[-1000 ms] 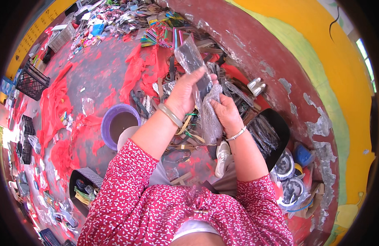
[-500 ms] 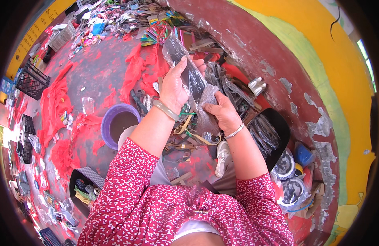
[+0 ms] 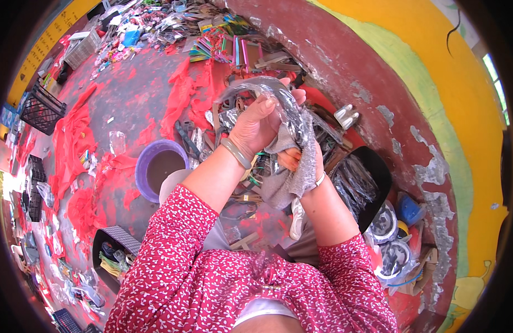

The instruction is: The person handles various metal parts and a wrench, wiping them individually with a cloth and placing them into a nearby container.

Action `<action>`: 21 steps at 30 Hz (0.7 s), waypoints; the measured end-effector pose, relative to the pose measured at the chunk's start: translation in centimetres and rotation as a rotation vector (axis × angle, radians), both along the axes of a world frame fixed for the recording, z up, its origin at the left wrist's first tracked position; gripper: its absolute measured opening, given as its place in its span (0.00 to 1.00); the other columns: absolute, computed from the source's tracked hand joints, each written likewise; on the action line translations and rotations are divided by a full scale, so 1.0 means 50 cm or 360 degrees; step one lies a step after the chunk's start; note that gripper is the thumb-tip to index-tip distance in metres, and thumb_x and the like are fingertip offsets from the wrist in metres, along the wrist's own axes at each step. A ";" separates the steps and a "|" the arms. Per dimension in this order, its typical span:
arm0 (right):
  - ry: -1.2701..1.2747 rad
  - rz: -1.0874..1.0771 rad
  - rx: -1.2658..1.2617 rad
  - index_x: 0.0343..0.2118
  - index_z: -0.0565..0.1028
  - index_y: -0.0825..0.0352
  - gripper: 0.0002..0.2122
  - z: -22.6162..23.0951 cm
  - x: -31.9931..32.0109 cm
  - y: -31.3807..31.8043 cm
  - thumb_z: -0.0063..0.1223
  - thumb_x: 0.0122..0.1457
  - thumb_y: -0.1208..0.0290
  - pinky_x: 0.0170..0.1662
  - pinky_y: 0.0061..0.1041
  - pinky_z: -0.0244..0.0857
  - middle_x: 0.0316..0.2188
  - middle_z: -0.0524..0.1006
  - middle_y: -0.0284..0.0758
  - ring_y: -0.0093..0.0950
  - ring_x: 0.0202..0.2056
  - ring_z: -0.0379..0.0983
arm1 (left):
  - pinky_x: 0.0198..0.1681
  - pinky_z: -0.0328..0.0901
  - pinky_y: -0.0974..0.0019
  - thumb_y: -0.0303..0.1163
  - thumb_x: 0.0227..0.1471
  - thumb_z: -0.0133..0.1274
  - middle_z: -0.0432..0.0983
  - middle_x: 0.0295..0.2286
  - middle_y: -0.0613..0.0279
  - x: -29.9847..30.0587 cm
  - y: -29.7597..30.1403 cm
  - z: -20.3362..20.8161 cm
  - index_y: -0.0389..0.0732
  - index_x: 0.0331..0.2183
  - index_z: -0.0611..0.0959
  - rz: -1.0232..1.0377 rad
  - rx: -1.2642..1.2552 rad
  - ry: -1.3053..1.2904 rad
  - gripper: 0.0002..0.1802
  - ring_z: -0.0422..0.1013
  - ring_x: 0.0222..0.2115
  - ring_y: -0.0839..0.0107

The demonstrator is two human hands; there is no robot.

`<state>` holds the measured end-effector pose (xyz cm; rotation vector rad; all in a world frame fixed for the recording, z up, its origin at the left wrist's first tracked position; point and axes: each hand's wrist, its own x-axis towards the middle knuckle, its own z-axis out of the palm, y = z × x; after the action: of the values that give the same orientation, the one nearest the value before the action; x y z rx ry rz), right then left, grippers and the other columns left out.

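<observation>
Two hands worked a clear plastic bag above a cluttered red floor.

The left hand (image 3: 256,125), a pale green bangle (image 3: 236,153) at its wrist, was clenched on the top of the crinkled clear plastic bag (image 3: 292,119), which was held up in front of the person's chest. The right hand (image 3: 303,161) was mostly hidden behind the bag and a grey cloth (image 3: 287,180); it seemed to grip both from below, though the fingers could hardly be made out. Below the hands, on the floor, sat a purple bowl (image 3: 151,161), with a black tray (image 3: 373,177) of thin metal pieces to the right by the wall.
</observation>
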<state>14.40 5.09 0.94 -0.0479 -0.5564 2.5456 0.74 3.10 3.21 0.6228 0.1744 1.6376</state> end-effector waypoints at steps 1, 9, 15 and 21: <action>0.0112 0.0038 -0.0011 0.35 0.70 0.68 0.14 -0.020 0.001 0.008 0.40 0.58 0.60 0.09 0.18 0.51 0.09 0.64 0.32 0.23 0.08 0.59 | 0.51 0.59 0.57 0.36 0.43 0.59 0.72 0.40 0.54 -0.002 0.001 0.004 0.43 0.46 0.72 -0.0040 0.0021 -0.0035 0.26 0.66 0.45 0.61; -0.1045 -0.0400 0.0201 0.44 0.67 0.71 0.22 0.030 0.003 0.024 0.32 0.61 0.54 0.20 0.25 0.68 0.23 0.75 0.46 0.34 0.18 0.72 | 0.42 0.65 0.59 0.33 0.45 0.58 0.72 0.26 0.65 -0.047 0.019 -0.008 0.45 0.33 0.77 0.0338 -0.0144 -0.0081 0.10 0.70 0.29 0.67; -0.0610 -0.0558 0.0377 0.49 0.64 0.72 0.24 0.042 0.026 0.043 0.31 0.62 0.55 0.43 0.33 0.67 0.44 0.70 0.42 0.34 0.45 0.68 | 0.34 0.68 0.64 0.26 0.46 0.57 0.71 0.27 0.67 -0.061 0.016 0.001 0.44 0.33 0.74 0.0559 -0.0255 0.0029 0.10 0.70 0.29 0.72; -0.0956 -0.1030 0.1288 0.47 0.67 0.70 0.18 0.007 -0.013 0.024 0.51 0.52 0.81 0.45 0.18 0.60 0.39 0.72 0.28 0.18 0.39 0.67 | 0.40 0.62 0.73 0.23 0.46 0.55 0.72 0.30 0.70 0.011 0.001 -0.003 0.42 0.34 0.75 0.0548 -0.0257 0.0311 0.10 0.68 0.33 0.77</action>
<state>13.73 6.30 1.27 -0.5995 -1.4764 1.5154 1.30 3.15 3.05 0.6536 0.5774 1.8675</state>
